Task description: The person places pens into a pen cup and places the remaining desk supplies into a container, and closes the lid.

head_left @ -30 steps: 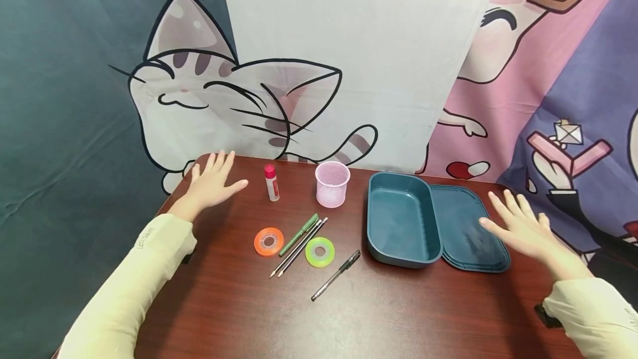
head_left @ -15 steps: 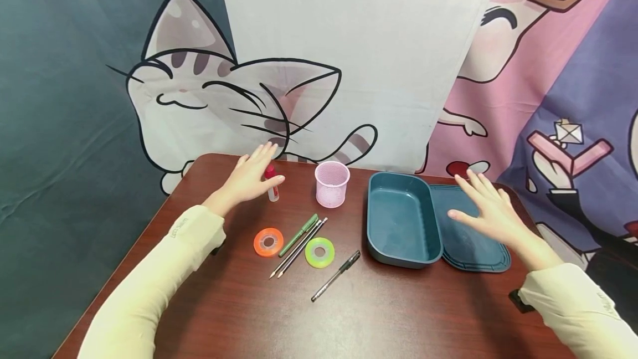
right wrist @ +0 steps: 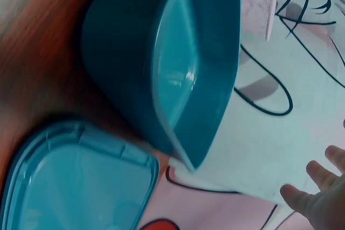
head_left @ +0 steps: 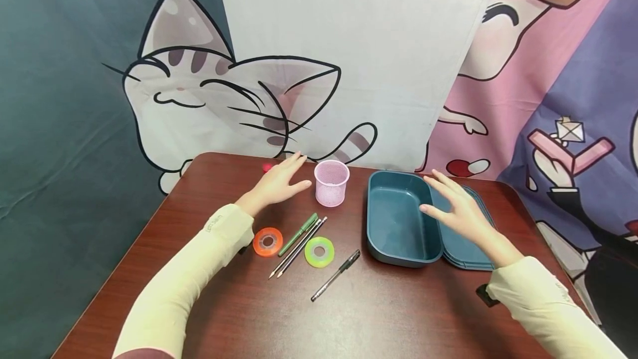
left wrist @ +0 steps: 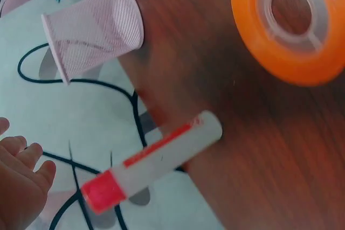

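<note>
My left hand (head_left: 277, 183) hovers over the back of the table with fingers extended, just left of the pink mesh cup (head_left: 331, 186). Behind it stands a glue stick (left wrist: 153, 160) with a red cap, mostly covered by the hand in the head view. My right hand (head_left: 459, 210) is spread above the right rim of the blue-green box (head_left: 401, 220), overlapping the flat lid (head_left: 461, 245) beside it. Neither hand holds anything. In the right wrist view the box's inside shows only smooth walls and a reflection.
Between the hands lie an orange tape roll (head_left: 267, 242), a green pen (head_left: 298, 235), two pencils (head_left: 301, 249), a yellow-green tape roll (head_left: 319, 252) and a black-capped pen (head_left: 336, 276). A cartoon cloth backdrop (head_left: 309, 26) hangs behind the brown table (head_left: 369, 326).
My left hand has moved right, past the glue stick toward the mesh cup. My right hand has moved left from the lid to the box's edge. The objects stay put.
</note>
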The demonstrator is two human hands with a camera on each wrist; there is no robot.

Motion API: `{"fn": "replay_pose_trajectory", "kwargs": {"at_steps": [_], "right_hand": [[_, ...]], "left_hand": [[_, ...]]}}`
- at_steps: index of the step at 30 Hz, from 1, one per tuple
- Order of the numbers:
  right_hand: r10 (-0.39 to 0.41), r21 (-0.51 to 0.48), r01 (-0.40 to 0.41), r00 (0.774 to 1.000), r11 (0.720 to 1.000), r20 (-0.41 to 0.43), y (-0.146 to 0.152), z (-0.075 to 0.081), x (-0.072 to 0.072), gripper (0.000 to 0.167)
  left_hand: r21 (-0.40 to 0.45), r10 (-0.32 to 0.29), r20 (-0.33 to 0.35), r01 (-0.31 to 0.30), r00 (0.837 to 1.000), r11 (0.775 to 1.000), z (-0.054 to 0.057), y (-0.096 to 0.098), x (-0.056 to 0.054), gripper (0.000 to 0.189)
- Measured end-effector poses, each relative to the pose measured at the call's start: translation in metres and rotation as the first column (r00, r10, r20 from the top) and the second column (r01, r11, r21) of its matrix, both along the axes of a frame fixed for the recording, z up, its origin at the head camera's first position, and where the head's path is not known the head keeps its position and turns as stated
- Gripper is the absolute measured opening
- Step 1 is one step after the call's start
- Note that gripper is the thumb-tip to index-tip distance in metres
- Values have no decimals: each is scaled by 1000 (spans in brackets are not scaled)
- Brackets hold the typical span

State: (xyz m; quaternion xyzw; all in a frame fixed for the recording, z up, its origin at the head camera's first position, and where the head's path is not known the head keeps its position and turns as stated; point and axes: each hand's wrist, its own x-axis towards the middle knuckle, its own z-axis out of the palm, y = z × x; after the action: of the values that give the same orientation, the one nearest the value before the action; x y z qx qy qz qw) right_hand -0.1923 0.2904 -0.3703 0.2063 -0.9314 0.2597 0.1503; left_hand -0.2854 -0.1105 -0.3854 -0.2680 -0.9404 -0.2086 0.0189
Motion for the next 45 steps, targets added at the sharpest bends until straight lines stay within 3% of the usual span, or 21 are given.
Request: {"fn": "replay_pose_trajectory", "kwargs": {"at_steps": [12,17,24,29,45], "right_hand": [[25,-86,-34,994,996,-111,-38,-16,-5,54],[66,-155,-80,993,985,-96,-54,-23,-6,48],[138,-215,-148,988,965,-62,-76,-35,-10,38],[180,-237,-188,982,953,-57,-90,-43,-12,34],[238,-255,-215,969,943,62,-130,-60,-18,31]], "left_hand": [[96,36,68,-42,997,995,-29,23,-16,72],[117,57,128,-72,990,991,-36,29,-23,74],[98,81,204,-103,976,990,-40,36,-31,77],[110,57,211,-82,976,991,-43,39,-35,77],[109,95,230,-123,968,986,-48,45,-43,73]]}}
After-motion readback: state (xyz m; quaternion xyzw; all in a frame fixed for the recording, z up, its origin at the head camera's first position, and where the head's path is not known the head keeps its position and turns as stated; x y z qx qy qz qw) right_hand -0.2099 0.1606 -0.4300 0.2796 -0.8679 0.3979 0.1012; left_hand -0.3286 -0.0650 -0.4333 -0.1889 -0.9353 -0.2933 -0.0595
